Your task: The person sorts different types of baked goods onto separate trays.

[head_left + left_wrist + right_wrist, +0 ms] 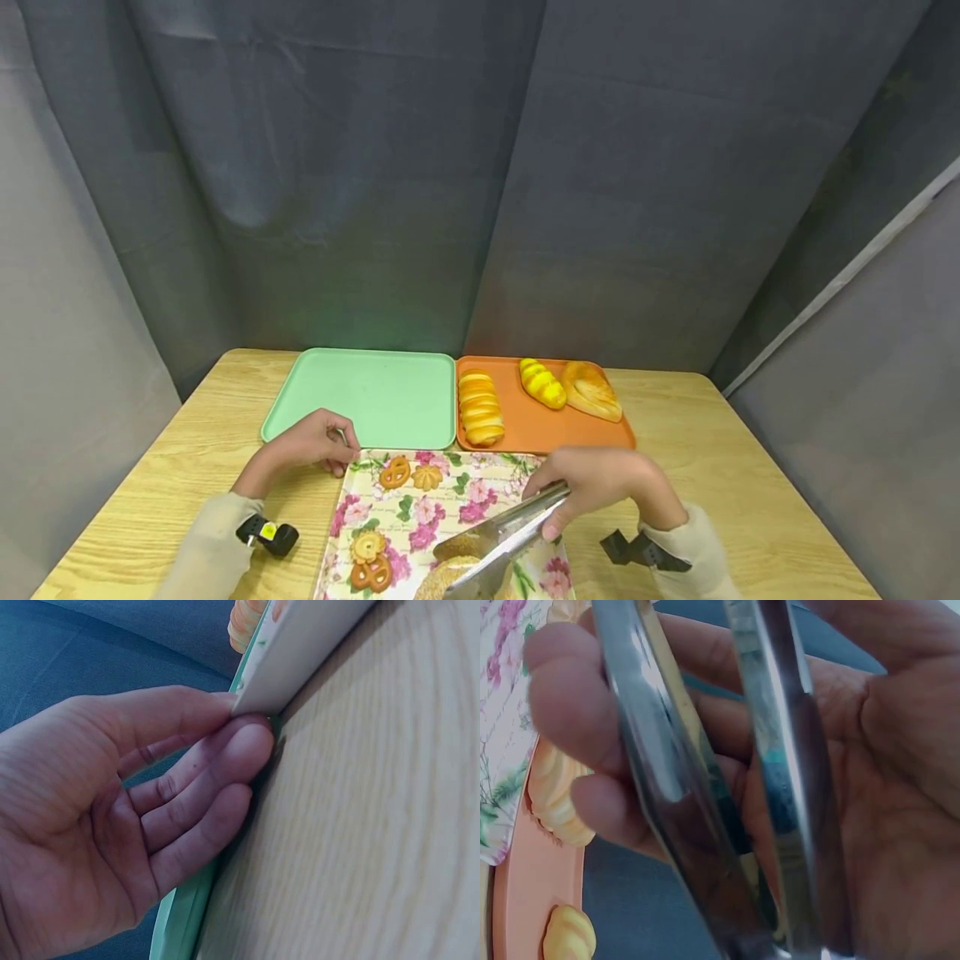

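Note:
My left hand pinches the far left corner of a floral tray. In the left wrist view, the thumb lies at the tray's corner with curled fingers below it. Metal tongs are gripped in my right hand, their two arms between thumb and fingers in the right wrist view. The tong ends reach down around a seed-covered bread at the near edge of the head view. That bread is partly cut off, so its contact with the tray is hidden. Pretzels and round cookies lie on the tray.
Behind the floral tray stand a green tray and an orange tray. The orange one bears a striped long bread, a yellow bread and a flat golden pastry. A grey curtain rises behind the wooden table.

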A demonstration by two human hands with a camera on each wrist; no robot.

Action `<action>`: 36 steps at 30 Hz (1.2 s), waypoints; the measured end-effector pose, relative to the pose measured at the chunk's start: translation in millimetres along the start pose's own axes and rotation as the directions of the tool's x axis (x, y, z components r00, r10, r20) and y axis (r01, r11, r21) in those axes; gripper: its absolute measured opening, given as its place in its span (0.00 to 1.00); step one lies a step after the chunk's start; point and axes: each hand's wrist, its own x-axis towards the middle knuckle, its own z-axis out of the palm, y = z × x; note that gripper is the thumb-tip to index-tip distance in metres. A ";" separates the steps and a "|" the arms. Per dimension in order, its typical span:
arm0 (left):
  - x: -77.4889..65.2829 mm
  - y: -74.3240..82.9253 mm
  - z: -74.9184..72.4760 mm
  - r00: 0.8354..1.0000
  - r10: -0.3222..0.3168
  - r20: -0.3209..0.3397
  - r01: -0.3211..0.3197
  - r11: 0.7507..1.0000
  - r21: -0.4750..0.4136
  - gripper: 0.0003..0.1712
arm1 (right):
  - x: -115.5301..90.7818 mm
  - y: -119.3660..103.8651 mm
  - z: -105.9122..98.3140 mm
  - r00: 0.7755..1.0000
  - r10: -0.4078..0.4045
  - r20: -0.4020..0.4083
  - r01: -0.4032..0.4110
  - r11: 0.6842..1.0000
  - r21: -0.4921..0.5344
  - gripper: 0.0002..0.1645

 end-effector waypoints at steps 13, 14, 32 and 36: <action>0.8 -0.6 -0.2 1.000 0.005 0.000 -0.005 1.000 0.008 0.08 | 1.5 3.2 2.1 0.999 -0.018 -0.042 0.017 0.999 -0.042 0.17; 0.8 -0.8 -0.3 1.000 0.005 0.000 -0.005 1.000 0.008 0.08 | 1.6 3.5 2.1 0.998 -0.016 -0.053 0.014 0.999 -0.041 0.18; 0.2 -0.5 0.4 1.000 -0.001 0.000 0.001 1.000 0.001 0.08 | -2.2 0.4 -0.8 0.905 0.101 -0.412 -0.177 0.972 -0.151 0.27; 0.6 -1.6 0.6 1.000 -0.001 0.002 0.001 1.000 0.012 0.08 | -3.1 -1.0 -1.6 0.860 0.091 -0.503 -0.211 0.959 -0.187 0.25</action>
